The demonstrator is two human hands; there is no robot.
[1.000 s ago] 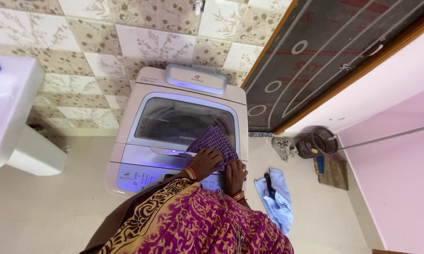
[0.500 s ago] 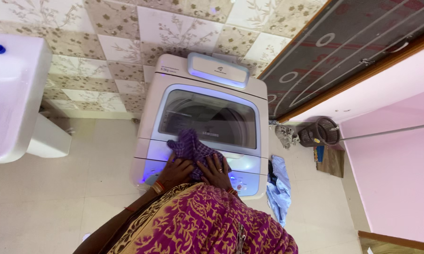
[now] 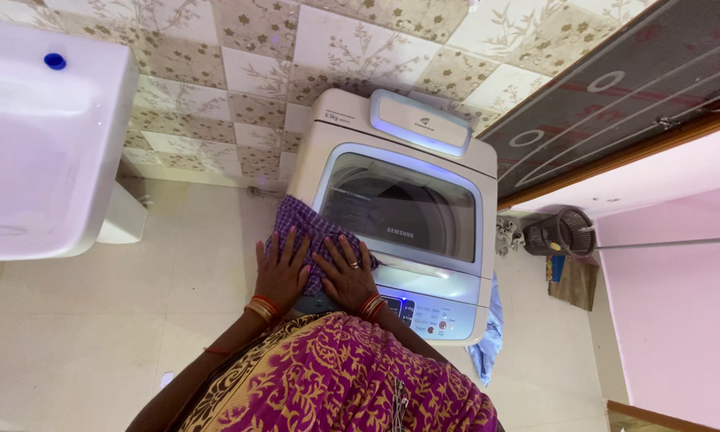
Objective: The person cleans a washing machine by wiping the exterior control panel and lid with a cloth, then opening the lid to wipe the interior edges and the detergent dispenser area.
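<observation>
A white top-loading washing machine (image 3: 456,172) with a glass lid stands against the tiled wall. A purple checked cloth (image 3: 305,220) lies over its front left corner. My left hand (image 3: 280,270) presses flat on the cloth's left part, fingers spread. Beside it my right hand (image 3: 346,272), with a ring and bangles, also presses flat on the cloth. Both hands rest on the cloth rather than gripping it. My purple and gold patterned garment (image 3: 336,376) fills the bottom of the view.
A white washbasin (image 3: 40,144) hangs at the left. Light blue clothes (image 3: 488,336) lie on the floor right of the machine. A dark round basket (image 3: 560,232) and a door (image 3: 616,88) stand at the right, by a pink wall (image 3: 680,304).
The cloth and both hands have slid from the machine's right front side across to its left front corner. The hands have flattened out on the cloth.
</observation>
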